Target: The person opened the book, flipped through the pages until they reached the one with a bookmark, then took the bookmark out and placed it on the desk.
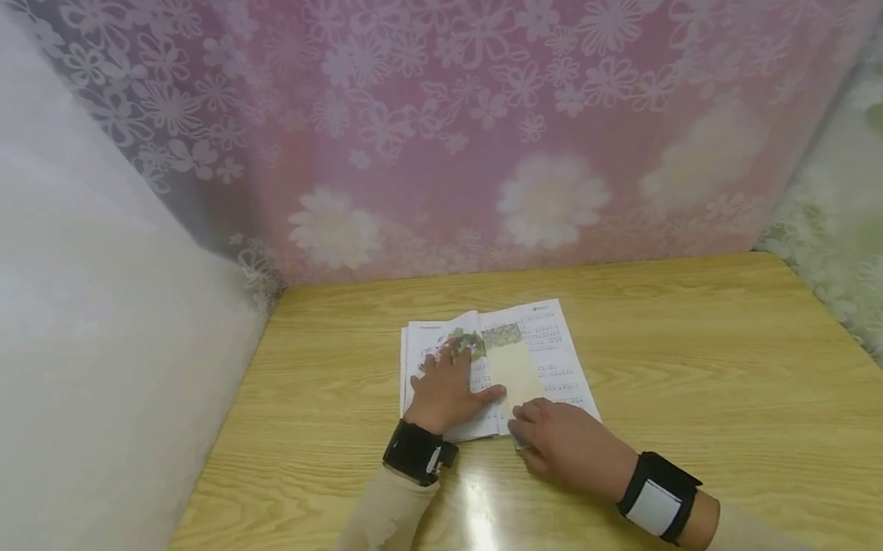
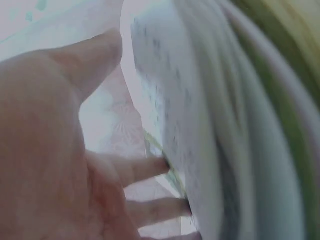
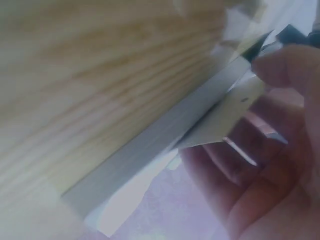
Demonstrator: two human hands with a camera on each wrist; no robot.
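- We are at the point of holding an open book [image 1: 490, 364] flat on the wooden table [image 1: 712, 362] while a pale, cream-coloured strip — a bookmark [image 1: 515, 371] by the look of it — lies along the middle of the pages, its patterned top end near the gutter.
- Our left hand [image 1: 446, 386] lies spread, palm down, on the left page; the fingers are straight and press the paper, the thumb reaching toward the strip. The left wrist view shows those fingers [image 2: 150, 170] against the printed sheet.
- Our right hand [image 1: 563, 443] sits at the book's near edge, fingers curled over the lower end of the strip; the right wrist view shows fingers [image 3: 280, 65] pinching a thin sheet edge, though blur hides exactly which one.
- We judge the next move calls for a light, steady touch — the left palm keeping the pages from springing up.
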